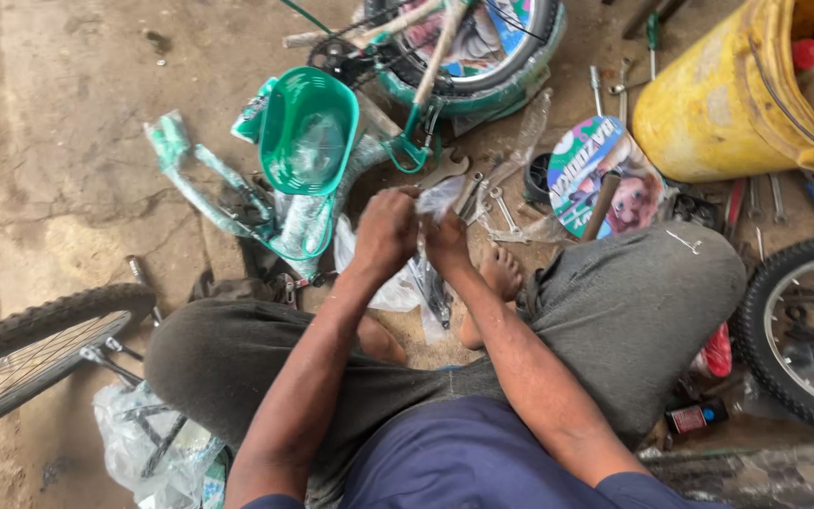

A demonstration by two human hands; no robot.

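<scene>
Both hands together above the floor — left hand (385, 229) and right hand (447, 240) with fingers pinched on a clear plastic bag (398, 283) hanging straight down between them, green basket (308, 127) just beyond.

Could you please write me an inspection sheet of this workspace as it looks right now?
Surface: bare, dusty, cracked concrete floor; the person sits on it.
Job's things: a crumpled clear plastic bag holding dark metal parts, between the hands.
Clutter: green plastic bicycle basket, plastic-wrapped green bicycle frame, silver spanners, round printed plate, yellow plastic bucket, spoked wheels at left and right.
Grippers: left hand and right hand both closed on the bag.
Cables: nothing seen.
Surroundings: small dark bottle by the right knee.
</scene>
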